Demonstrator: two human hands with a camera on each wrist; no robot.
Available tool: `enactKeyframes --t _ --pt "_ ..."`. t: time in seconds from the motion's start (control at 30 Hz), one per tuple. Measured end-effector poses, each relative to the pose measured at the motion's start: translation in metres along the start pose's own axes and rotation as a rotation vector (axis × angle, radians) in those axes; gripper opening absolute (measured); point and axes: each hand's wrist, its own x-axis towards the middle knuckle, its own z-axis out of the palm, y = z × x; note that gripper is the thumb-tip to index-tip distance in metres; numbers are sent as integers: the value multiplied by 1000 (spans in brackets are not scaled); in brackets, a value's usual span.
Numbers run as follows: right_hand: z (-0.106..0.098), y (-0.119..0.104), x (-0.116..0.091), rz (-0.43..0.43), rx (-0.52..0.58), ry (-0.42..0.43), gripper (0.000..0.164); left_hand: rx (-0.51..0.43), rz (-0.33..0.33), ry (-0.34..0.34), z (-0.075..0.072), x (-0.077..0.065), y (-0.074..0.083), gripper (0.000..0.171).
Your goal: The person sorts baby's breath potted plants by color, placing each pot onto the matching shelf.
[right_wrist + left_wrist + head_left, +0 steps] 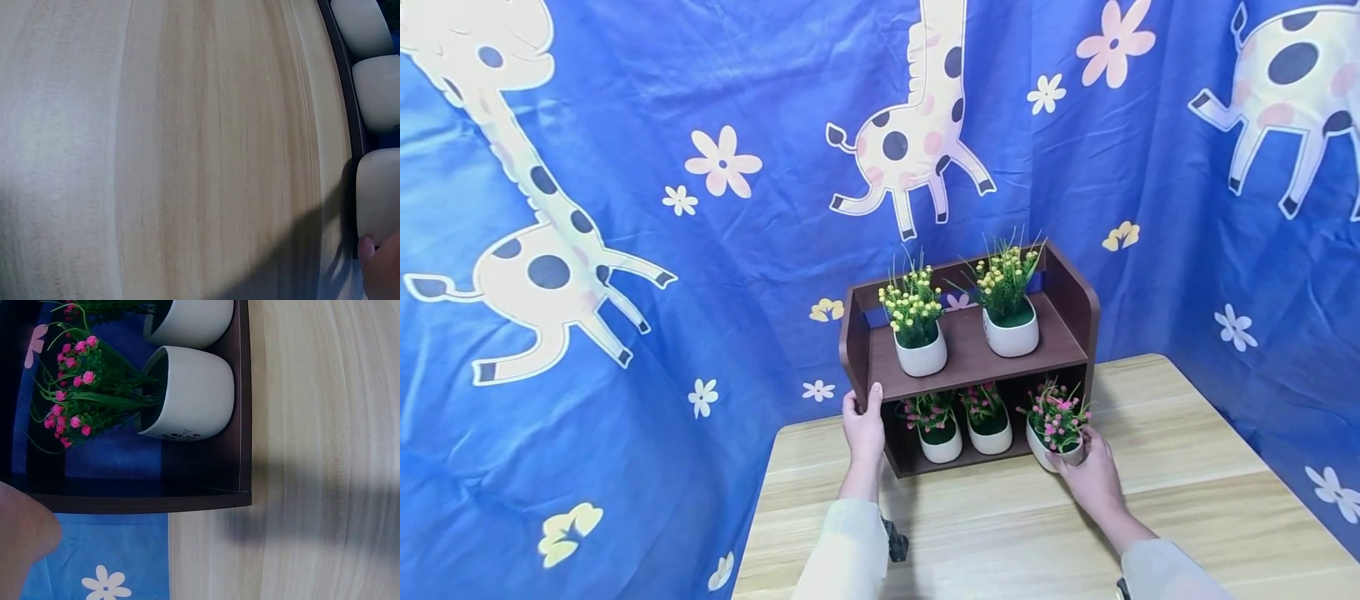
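A dark brown two-tier shelf (972, 348) stands on the wooden table. My left hand (863, 425) grips its left side panel, thumb on the front edge; only part of that hand (25, 540) shows in the left wrist view. At the lower tier's right end, my right hand (1092, 473) holds a white-potted plant with pink flowers (1057, 421), thumb on the front of the white pot (380, 197). This pot overlaps the shelf's front edge. Two more pink-flowered potted plants, a left one (940, 440) and a middle one (990, 429), sit on the lower tier.
On the upper tier stand two white-potted plants with yellow flowers, one at the left (921, 354) and one at the right (1011, 329). A blue curtain (760, 275) with giraffes and flowers hangs behind and beside the wooden table (1000, 533).
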Motion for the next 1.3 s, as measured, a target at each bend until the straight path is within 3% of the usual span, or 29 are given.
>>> enactKeyframes --t 0.27,0.53,1.07,1.3 --pt "-6 4 0 -81 -41 -31 99 3 -10 3 0 2 -3 34" --pt "-7 8 1 -217 -81 5 87 -19 -26 26 2 23 -35 42" --pt "-1 -11 12 -115 -112 8 82 -28 9 41 4 22 -39 47" --pt "2 -24 19 -20 -157 -54 86 -20 -2 30 3 22 -35 44"
